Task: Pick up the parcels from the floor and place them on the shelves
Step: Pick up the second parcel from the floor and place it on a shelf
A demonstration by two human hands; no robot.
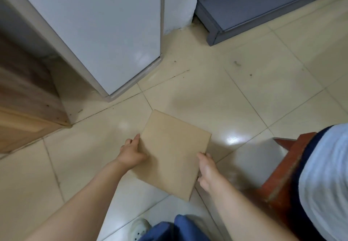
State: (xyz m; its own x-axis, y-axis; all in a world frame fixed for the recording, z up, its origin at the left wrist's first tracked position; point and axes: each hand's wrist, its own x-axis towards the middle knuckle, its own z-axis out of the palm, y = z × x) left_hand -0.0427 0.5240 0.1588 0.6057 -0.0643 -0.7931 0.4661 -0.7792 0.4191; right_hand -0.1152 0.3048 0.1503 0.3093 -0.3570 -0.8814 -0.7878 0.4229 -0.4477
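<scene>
**A:** What is the person holding?

**B:** A flat brown parcel [172,154]. It is plain cardboard with nothing written on top. It is in the middle of the view, held between both hands, over the pale floor tiles [235,93].

**A:** How does the left hand hold it?

**B:** The left hand [131,153] grips the left edge. The thumb lies on top and one finger points along the side.

**A:** And the right hand?

**B:** The right hand [207,173] grips the right edge near the closer corner. The thumb is on top and the other fingers curl under.

**A:** Is the parcel lying on the floor?

**B:** I cannot tell for sure. It is tilted, with one corner pointing away from the person.

**A:** What else is around?

**B:** A white cabinet [105,29] stands on the floor beyond the parcel. A wooden board [24,97] is on the far left. A grey step [244,10] is at the top right. A red wooden stool [288,165] is just to the right of the right arm.
</scene>
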